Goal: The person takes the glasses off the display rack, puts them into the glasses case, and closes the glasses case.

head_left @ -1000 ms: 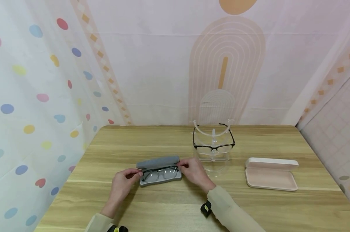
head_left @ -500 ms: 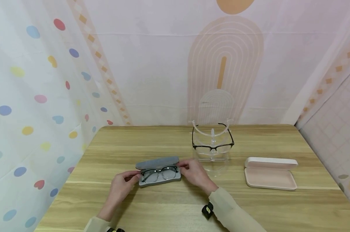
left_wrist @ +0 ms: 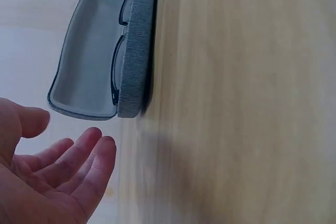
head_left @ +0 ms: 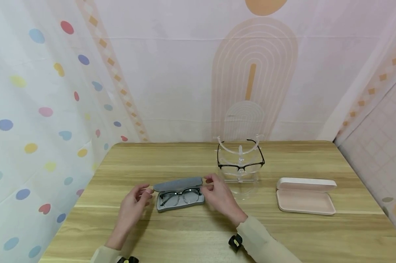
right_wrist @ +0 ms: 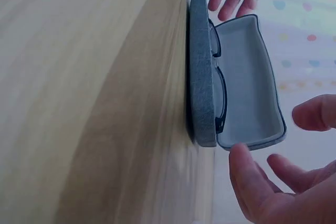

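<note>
A grey eyeglass case (head_left: pixel 178 184) lies on the table with its lid raised. Inside it rests a pair of dark-browed glasses (head_left: pixel 184 191), folded, its lenses facing up. To the left of the case is my left hand (head_left: pixel 129 206), thumb and fingers spread, apart from the case in the left wrist view. My right hand (head_left: pixel 219 199) is at the case's right end. Its thumb and fingers (right_wrist: pixel 247 174) are parted with nothing between them; a fingertip is very close to the case corner, and I cannot tell whether it touches.
Behind my right hand stands a clear acrylic glasses stand (head_left: pixel 240 180) bearing black-framed glasses (head_left: pixel 241 168). A white case with a pale pink lining (head_left: pixel 307 203) lies open at the right. Patterned curtains (head_left: pixel 171 84) hang behind the wooden table (head_left: pixel 184 241).
My hands have let go of the glasses, which now lie in the case. The left hand has drawn back to the left; the right hand's fingers have parted at the case's right end.
</note>
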